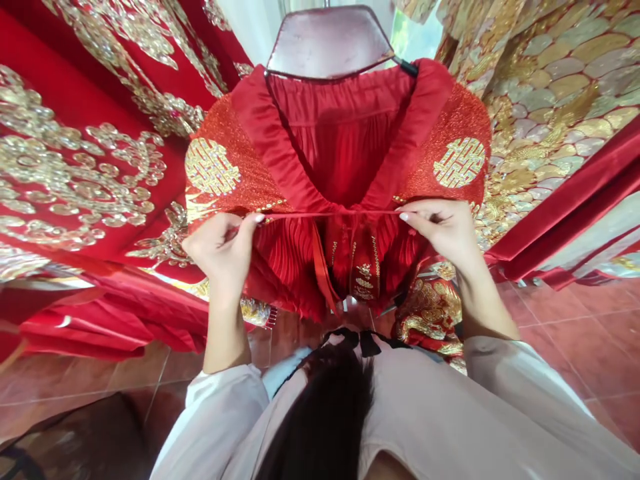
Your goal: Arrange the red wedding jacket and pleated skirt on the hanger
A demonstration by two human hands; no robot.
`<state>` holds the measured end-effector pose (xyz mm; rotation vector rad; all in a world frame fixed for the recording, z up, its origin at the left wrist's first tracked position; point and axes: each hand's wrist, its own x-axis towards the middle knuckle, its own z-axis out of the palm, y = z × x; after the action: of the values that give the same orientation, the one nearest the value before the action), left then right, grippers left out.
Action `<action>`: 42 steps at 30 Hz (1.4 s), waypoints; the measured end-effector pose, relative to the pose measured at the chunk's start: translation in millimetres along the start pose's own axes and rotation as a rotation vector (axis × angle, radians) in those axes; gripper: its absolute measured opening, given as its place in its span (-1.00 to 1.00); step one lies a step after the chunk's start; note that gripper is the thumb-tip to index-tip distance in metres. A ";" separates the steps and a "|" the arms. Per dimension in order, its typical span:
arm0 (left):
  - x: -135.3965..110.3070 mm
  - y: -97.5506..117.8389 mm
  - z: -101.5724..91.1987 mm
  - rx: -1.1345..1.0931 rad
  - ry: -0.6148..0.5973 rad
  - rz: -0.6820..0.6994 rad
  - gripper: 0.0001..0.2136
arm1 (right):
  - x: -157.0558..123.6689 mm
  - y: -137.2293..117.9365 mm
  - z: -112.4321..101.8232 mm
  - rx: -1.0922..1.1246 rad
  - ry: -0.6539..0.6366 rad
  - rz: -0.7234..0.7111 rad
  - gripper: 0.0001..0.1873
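A red pleated skirt (285, 247) with gold embroidery hangs in front of me, its gathered waistband draped over a hanger (327, 43). A thin red drawstring (320, 215) is stretched level across the front of the waistband. My left hand (223, 243) pinches one side of it between thumb and fingers. On the other side my right hand (443, 227) pinches the same cord. Both hands are closed, with the cord taut between them. Round gold emblems (213, 167) show on the skirt's shoulders. A loose orange-red strip (324, 270) dangles below the waistband's middle.
Red fabric with beaded gold work (75, 160) hangs at the left. A garment with gold scale patterns (545, 87) hangs at the right, beside red velvet trim (565, 193). Reddish floor tiles (585, 320) lie below. A dark bag-like object (75, 433) stands at the lower left.
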<state>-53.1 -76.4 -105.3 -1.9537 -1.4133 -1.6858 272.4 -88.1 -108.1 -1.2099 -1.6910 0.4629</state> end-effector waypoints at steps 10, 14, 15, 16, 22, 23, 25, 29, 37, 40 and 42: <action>-37.5 39.3 81.7 0.397 -0.117 0.190 -0.72 | 13.0 -9.3 60.7 -0.408 0.058 -0.136 -0.79; -36.9 41.3 98.2 0.326 -0.294 0.078 -0.74 | 17.6 -23.8 72.1 -0.546 0.097 -0.049 -0.75; -35.2 41.3 98.5 0.291 -0.314 0.049 -0.76 | 19.2 -26.2 74.3 -0.570 0.096 -0.046 -0.75; -33.4 41.5 97.5 0.246 -0.327 0.024 -0.79 | 20.8 -27.6 76.3 -0.582 0.093 -0.051 -0.76; -20.0 51.0 77.6 -0.129 -0.364 -0.022 -0.82 | 27.6 -23.5 79.9 -0.239 0.057 -0.056 -0.85; -16.6 54.3 73.5 -0.155 -0.352 -0.005 -0.82 | 27.6 -24.3 78.5 -0.112 0.024 -0.023 -0.85; -8.7 61.9 64.9 -0.169 -0.326 0.031 -0.84 | 26.6 -30.2 73.6 0.118 -0.041 0.045 -0.84; 5.5 77.3 50.2 -0.231 -0.367 -0.002 -0.84 | 22.3 -54.8 59.2 0.222 0.003 -0.003 -0.82; 18.0 87.9 34.7 -0.686 -0.471 -0.364 -0.87 | 19.6 -77.0 50.4 -0.064 0.087 -0.121 -0.88; 37.5 65.5 28.7 -0.806 -0.533 -0.454 -0.73 | 32.7 -68.9 33.4 -0.052 0.098 -0.132 -0.97; 51.9 45.3 26.0 -0.857 -0.476 -0.456 -0.61 | 45.2 -61.9 17.5 0.004 0.123 -0.107 -0.93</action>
<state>-7.7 -55.6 -51.1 -2.7834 -1.5098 -2.4450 224.3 -71.6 -48.1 -1.1158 -1.6391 0.3198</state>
